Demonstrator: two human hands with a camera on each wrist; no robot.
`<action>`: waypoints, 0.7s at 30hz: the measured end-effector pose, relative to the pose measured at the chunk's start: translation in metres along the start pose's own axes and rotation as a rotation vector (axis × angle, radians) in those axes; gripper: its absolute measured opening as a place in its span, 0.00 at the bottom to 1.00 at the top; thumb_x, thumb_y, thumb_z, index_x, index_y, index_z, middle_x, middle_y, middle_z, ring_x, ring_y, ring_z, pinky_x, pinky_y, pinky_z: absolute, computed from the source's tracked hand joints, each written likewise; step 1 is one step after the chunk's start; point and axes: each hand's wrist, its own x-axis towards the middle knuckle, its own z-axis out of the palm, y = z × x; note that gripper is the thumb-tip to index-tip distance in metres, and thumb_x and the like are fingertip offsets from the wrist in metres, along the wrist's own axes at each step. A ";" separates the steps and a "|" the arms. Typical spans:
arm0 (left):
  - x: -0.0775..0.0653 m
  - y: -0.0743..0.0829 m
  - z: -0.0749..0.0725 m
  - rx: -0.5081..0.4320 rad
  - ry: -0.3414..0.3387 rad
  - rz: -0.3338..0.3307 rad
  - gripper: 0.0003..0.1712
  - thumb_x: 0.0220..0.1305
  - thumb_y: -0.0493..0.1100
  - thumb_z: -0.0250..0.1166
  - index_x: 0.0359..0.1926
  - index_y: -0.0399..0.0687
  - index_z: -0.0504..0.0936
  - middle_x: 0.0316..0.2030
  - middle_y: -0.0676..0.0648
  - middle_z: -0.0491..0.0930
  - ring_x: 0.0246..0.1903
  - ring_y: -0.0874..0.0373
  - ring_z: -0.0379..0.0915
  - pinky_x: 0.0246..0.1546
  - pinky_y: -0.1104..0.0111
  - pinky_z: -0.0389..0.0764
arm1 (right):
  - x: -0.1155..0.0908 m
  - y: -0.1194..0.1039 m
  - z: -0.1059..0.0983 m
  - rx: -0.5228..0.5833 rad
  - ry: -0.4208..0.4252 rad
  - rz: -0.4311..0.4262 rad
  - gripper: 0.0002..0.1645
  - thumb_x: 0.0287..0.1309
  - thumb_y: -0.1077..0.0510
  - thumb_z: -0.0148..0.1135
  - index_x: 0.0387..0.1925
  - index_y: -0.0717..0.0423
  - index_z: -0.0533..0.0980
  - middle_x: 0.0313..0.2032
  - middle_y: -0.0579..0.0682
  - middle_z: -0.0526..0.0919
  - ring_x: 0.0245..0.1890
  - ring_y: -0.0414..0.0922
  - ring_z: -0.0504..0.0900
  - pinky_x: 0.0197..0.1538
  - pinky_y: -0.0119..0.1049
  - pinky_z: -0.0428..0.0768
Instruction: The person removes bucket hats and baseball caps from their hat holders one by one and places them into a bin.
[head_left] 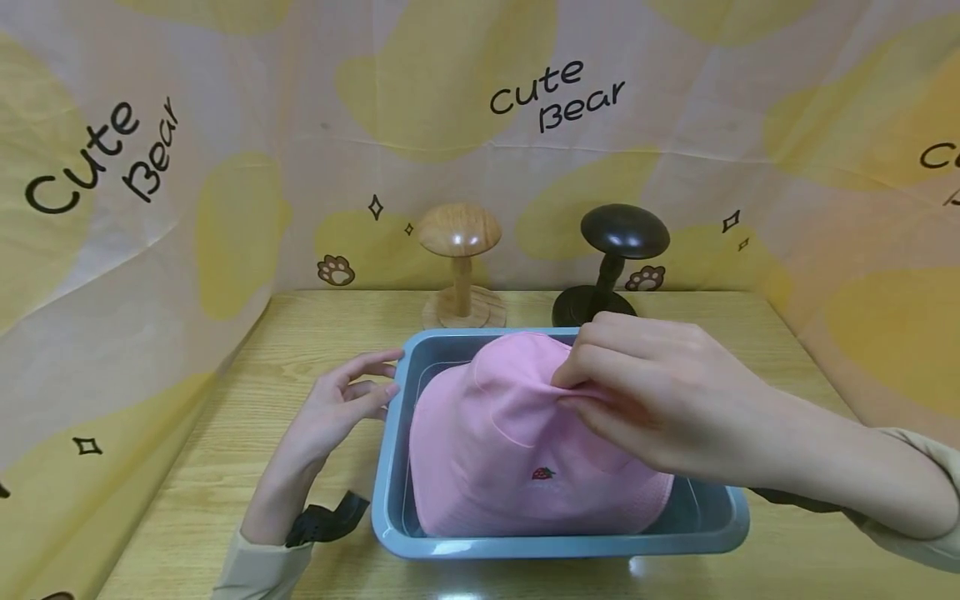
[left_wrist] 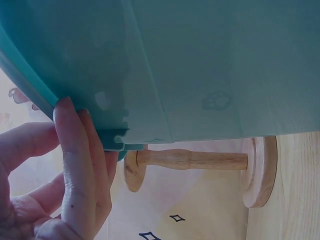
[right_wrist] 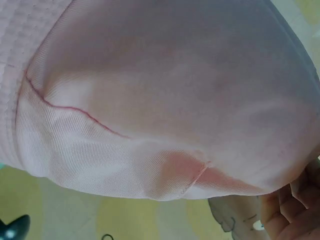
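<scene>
A pink bucket hat [head_left: 480,467] with a small strawberry embroidered on its front sits crown up in a blue-grey plastic basin [head_left: 570,547]. My right hand [head_left: 645,383] pinches the fabric of the crown between thumb and fingers, pulling it into folds. Pink cloth and a stitched seam of the hat [right_wrist: 130,100] fill most of the right wrist view. At the basin's left side, my left hand [head_left: 348,392] touches the rim with loosely bent fingers. In the left wrist view its fingers [left_wrist: 75,165] lie against the outside of the basin wall [left_wrist: 190,65].
Behind the basin stand two mushroom-shaped hat stands, a light wood one [head_left: 461,233] at left and a black one [head_left: 624,233] at right. A wood-grain table [head_left: 322,325] carries everything. Patterned yellow and cream cloth [head_left: 420,108] hangs around the back and sides.
</scene>
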 end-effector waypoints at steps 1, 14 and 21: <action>0.000 0.000 0.000 0.000 0.000 0.000 0.27 0.66 0.42 0.62 0.64 0.43 0.70 0.53 0.34 0.72 0.34 0.61 0.83 0.38 0.63 0.86 | 0.010 -0.008 -0.005 0.000 -0.015 0.007 0.24 0.51 0.57 0.70 0.51 0.39 0.78 0.43 0.30 0.76 0.38 0.31 0.73 0.37 0.26 0.72; -0.001 0.000 0.000 -0.009 0.003 0.005 0.27 0.66 0.42 0.62 0.64 0.42 0.70 0.53 0.35 0.72 0.34 0.61 0.83 0.37 0.63 0.86 | 0.061 -0.044 -0.028 0.024 -0.195 0.204 0.10 0.54 0.61 0.66 0.37 0.43 0.78 0.34 0.35 0.76 0.35 0.28 0.71 0.39 0.17 0.70; -0.001 0.001 0.001 -0.007 0.001 -0.006 0.27 0.66 0.43 0.63 0.64 0.43 0.70 0.53 0.34 0.71 0.34 0.61 0.83 0.38 0.63 0.86 | 0.060 -0.037 -0.021 -0.102 -0.209 0.163 0.16 0.51 0.60 0.68 0.42 0.44 0.77 0.35 0.37 0.77 0.36 0.33 0.73 0.36 0.30 0.77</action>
